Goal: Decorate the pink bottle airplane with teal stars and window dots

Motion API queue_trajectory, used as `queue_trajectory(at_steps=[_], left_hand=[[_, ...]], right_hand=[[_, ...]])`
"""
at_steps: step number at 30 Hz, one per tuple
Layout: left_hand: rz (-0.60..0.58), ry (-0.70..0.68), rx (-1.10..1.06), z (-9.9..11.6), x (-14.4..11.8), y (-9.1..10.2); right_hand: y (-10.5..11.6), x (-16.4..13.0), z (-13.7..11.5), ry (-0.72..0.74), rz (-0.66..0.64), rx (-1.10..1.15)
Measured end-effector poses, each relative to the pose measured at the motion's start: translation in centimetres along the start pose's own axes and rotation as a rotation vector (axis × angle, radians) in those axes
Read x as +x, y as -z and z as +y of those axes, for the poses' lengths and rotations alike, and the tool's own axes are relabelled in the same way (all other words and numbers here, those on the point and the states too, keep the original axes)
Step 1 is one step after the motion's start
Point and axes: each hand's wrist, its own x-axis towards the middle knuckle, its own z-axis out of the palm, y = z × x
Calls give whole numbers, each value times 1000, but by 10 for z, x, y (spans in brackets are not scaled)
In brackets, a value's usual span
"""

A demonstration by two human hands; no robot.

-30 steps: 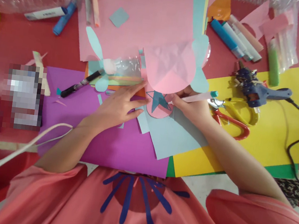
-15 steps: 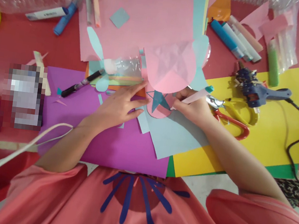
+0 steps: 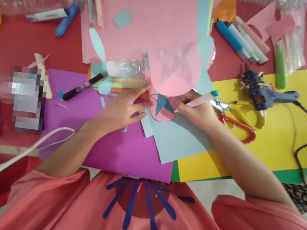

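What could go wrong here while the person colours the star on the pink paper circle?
1. The left hand presses only the left edge of the pink circle, so the circle might shift under the marker in the right hand and smear the teal star.
2. The large pink sheet hangs over the circle and may hide part of the drawing.
3. The scissors and glue gun lie beside the right forearm, which might bump them.

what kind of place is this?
Most likely a home or classroom craft table. Coloured paper sheets cover the red surface, a glue gun and scissors lie on them, and the right hand draws with a marker on a pink paper cutout.
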Motion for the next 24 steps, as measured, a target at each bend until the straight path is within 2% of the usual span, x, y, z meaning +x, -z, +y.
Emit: queue_trajectory(at_steps=[10, 18, 24], left_hand=[[8, -5, 22, -1, -1, 0], [-3, 1, 23, 0, 0, 0], [0, -2, 2, 0, 0, 0]], right_hand=[[0, 0, 4, 14, 49, 39], [2, 0, 1, 60, 18, -43], [3, -1, 0, 38, 6, 20]])
